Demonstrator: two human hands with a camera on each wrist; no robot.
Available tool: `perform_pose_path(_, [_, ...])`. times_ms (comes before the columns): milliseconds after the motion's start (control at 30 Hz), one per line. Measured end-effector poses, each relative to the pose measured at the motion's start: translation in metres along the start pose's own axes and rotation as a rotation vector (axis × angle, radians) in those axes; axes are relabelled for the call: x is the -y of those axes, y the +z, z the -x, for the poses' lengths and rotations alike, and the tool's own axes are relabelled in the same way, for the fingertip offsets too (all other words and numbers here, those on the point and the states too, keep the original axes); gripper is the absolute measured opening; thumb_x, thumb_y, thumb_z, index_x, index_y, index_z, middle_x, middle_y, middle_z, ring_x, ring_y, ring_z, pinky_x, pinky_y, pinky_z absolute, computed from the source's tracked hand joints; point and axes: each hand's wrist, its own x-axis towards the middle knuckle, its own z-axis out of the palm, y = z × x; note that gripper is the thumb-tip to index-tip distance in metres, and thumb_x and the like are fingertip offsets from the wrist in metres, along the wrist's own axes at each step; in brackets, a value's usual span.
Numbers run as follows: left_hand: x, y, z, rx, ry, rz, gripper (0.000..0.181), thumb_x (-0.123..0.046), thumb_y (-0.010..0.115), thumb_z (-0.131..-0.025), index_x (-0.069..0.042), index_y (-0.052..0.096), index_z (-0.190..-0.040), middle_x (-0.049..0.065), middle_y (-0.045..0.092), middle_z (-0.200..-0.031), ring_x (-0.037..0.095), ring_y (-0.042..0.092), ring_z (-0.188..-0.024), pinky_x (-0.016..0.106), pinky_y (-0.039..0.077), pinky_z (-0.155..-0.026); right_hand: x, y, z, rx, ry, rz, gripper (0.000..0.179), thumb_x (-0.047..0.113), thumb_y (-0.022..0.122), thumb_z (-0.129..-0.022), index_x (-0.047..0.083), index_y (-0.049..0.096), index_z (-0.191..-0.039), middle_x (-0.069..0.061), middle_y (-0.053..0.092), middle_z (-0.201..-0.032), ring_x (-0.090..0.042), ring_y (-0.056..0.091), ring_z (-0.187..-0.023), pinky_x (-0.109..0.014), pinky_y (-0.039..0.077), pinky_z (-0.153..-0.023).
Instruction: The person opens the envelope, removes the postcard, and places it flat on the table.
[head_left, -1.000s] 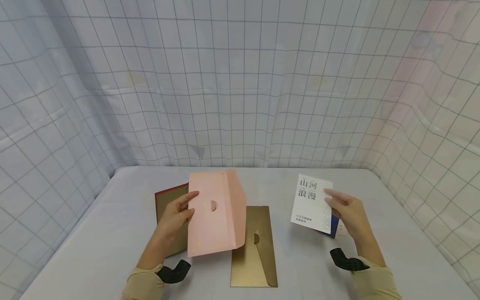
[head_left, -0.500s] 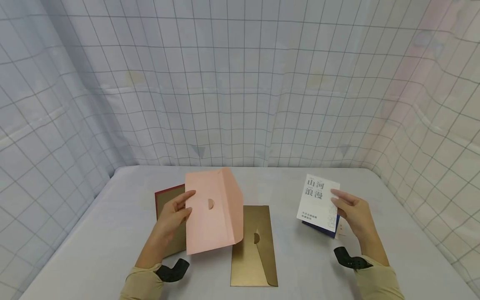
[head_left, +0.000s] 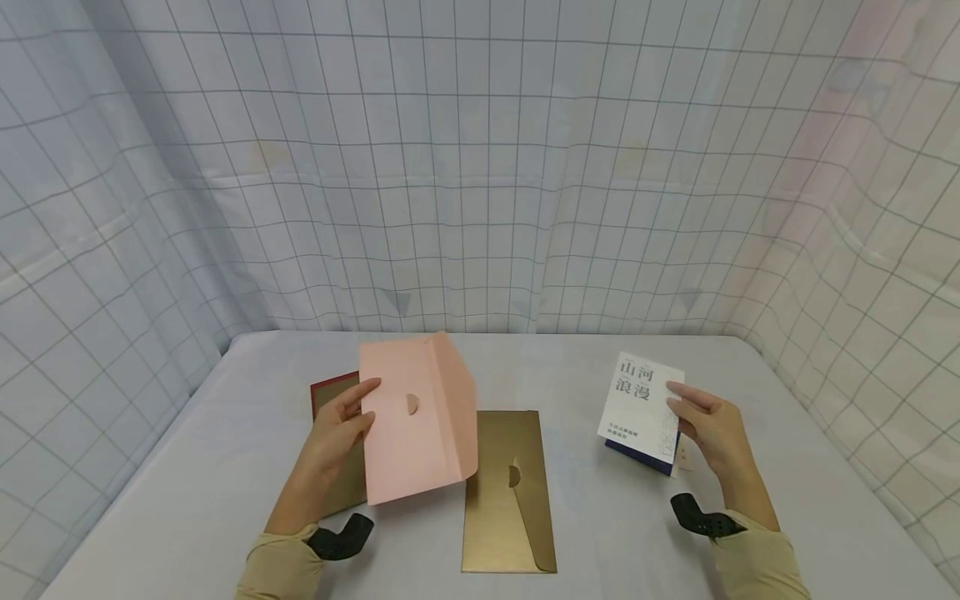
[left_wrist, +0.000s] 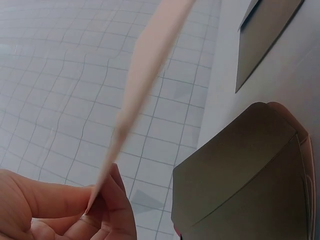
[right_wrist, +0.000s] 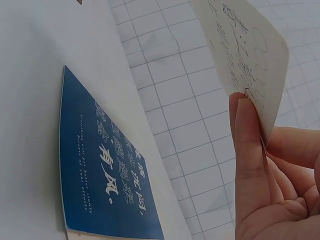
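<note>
My left hand (head_left: 337,429) pinches a pink envelope (head_left: 405,450) by its left edge, its flap standing out on the right. In the left wrist view the envelope (left_wrist: 155,55) appears nearly edge-on between thumb and fingers. At the right, my right hand (head_left: 712,425) pinches a white card (head_left: 637,417) with Chinese characters by its right edge. The card's back (right_wrist: 250,55), with handwriting-like lines, shows in the right wrist view. Under it on the table lies a blue card (right_wrist: 100,175) with white lettering, a pale card edge showing beneath.
A gold envelope (head_left: 498,521) lies flat at the middle of the white table (head_left: 585,533). Partly hidden behind the pink envelope and left hand is another gold envelope (head_left: 348,492) with a red edge. A checked white curtain (head_left: 480,208) surrounds the table's back and sides.
My left hand has carried the pink envelope a little to the left. My right hand has shifted right with the white card, slightly lower at the end.
</note>
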Motion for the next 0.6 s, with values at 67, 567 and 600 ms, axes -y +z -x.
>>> perform_pose_path(67, [0.0, -0.002, 0.0, -0.003, -0.003, -0.008, 0.052, 0.002, 0.043, -0.095, -0.005, 0.033, -0.145, 0.008, 0.037, -0.141, 0.0, 0.04, -0.066, 0.017, 0.037, -0.065, -0.002, 0.0, -0.001, -0.01, -0.001, -0.02, 0.037, 0.021, 0.066, -0.087, 0.018, 0.061, -0.124, 0.025, 0.061, -0.092, 0.005, 0.063, -0.082, -0.012, 0.051, -0.073])
perform_pose_path(567, [0.002, -0.015, 0.001, -0.05, -0.015, 0.017, 0.052, 0.0, 0.044, -0.095, -0.006, 0.033, -0.145, -0.026, 0.047, -0.114, -0.001, 0.042, -0.066, 0.017, 0.037, -0.066, -0.007, -0.009, -0.004, -0.038, 0.042, -0.11, 0.024, 0.017, 0.068, -0.086, 0.026, 0.068, -0.109, 0.023, 0.065, -0.087, 0.002, 0.064, -0.078, -0.013, 0.052, -0.071])
perform_pose_path(600, [0.003, -0.016, 0.001, -0.055, -0.016, 0.02, 0.052, 0.0, 0.045, -0.095, -0.005, 0.032, -0.145, -0.027, 0.047, -0.113, -0.001, 0.042, -0.066, 0.017, 0.037, -0.066, -0.008, -0.009, -0.005, -0.043, 0.045, -0.111, 0.022, 0.018, 0.068, -0.086, 0.028, 0.069, -0.105, 0.023, 0.065, -0.087, 0.002, 0.064, -0.078, -0.013, 0.052, -0.071])
